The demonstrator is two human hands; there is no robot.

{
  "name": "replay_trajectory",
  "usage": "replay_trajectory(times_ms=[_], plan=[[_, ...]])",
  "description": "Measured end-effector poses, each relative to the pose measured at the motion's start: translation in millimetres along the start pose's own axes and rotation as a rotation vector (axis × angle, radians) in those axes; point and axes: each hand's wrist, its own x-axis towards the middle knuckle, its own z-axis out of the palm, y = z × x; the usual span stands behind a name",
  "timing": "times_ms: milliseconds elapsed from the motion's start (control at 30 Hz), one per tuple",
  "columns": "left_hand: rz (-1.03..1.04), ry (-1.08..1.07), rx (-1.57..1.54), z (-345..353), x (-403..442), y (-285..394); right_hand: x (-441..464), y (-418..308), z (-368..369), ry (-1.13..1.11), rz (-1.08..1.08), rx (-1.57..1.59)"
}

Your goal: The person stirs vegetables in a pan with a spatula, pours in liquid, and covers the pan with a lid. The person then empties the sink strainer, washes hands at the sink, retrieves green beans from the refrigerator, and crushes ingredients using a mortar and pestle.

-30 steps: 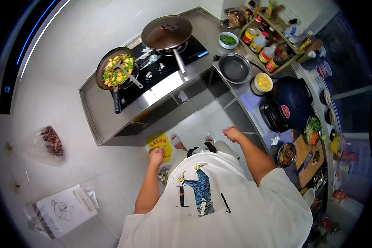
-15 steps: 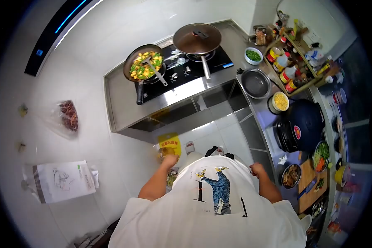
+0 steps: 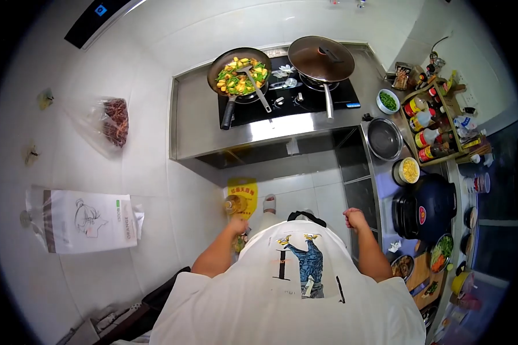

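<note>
Holding its fingers curled together, seemingly between steps, the right hand [image 3: 355, 219] must uncurl to grip; left hand [image 3: 237, 225] fingers unclear.

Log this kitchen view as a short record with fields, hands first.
Left hand: near a bottle of yellowish liquid; grip unclear
Right hand: curled, nothing visible in it
Left burner: frying pan of vegetables, metal spatula in it
Right burner: lidded pan
Right counter: chopped greens, sauce bottles in a rack
Left wall: clear bag, dark red contents
</note>
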Motion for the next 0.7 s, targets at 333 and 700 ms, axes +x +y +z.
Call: replay_trajectory(times_ms=[333,700], plan=[[0.283,-0.104,0.508,-8,-11,-32,-1,25,13,-0.064,0.174,-0.138],[-0.03,-0.097,0.037,-17,-15,61,-2,12,15,-0.007,0.113,-0.064]])
